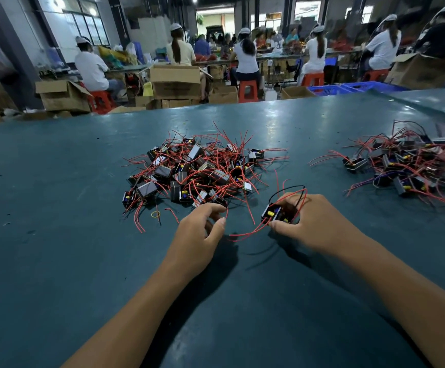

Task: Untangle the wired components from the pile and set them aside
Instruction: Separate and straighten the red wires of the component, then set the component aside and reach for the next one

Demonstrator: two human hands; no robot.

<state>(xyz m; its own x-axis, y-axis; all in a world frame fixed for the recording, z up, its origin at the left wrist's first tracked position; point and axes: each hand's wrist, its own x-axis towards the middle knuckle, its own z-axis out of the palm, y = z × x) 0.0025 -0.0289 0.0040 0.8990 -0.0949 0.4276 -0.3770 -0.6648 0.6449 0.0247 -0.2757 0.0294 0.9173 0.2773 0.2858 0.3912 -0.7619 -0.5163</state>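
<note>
A tangled pile of small black components with red wires [197, 171] lies in the middle of the dark teal table [56, 208]. A second, looser pile of the same parts [412, 166] sits at the right. My right hand [308, 224] grips one black component with yellow parts [274, 213] just in front of the central pile; its red and black wires loop over my fingers. My left hand [202, 229] is at the pile's near edge, fingers curled, pinching a thin red wire [226, 213] between thumb and forefinger.
A small yellow ring [155, 214] lies on the table by the pile's near left. Beyond the table's far edge are cardboard boxes [176, 81], red stools, blue crates [348, 88] and several seated workers.
</note>
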